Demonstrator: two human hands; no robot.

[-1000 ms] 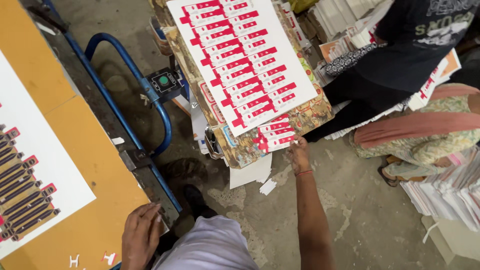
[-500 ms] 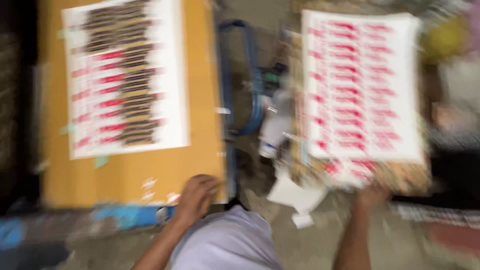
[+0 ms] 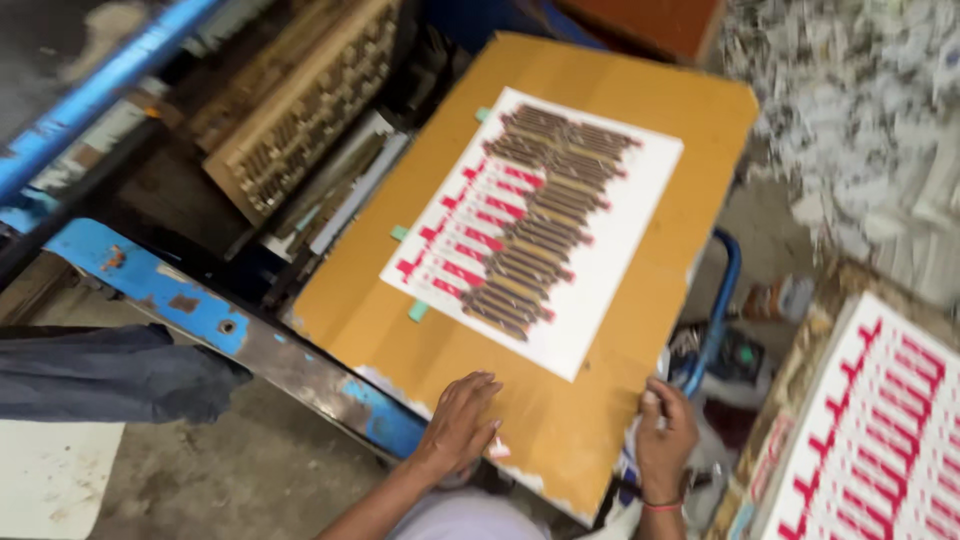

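Observation:
An orange-brown board (image 3: 560, 420) lies tilted before me, with a white printed sheet (image 3: 600, 290) of red and brown carton shapes taped on it. My left hand (image 3: 460, 425) rests flat on the board's near part, fingers spread, holding nothing. My right hand (image 3: 666, 440) curls around the board's near right edge. A stack of white sheets with red printing (image 3: 880, 450) stands at the lower right.
A blue painted metal frame (image 3: 180, 295) runs along the left with a dark cloth (image 3: 110, 375) hung on it. A wooden die block (image 3: 300, 110) sits at the upper left. Heaps of paper scrap (image 3: 860, 120) fill the upper right. A blue cart handle (image 3: 725, 300) stands beside the board.
My view has swung left from the red-printed stack to the board. My right hand left the stack and now grips the board's edge; my left hand stays on the board.

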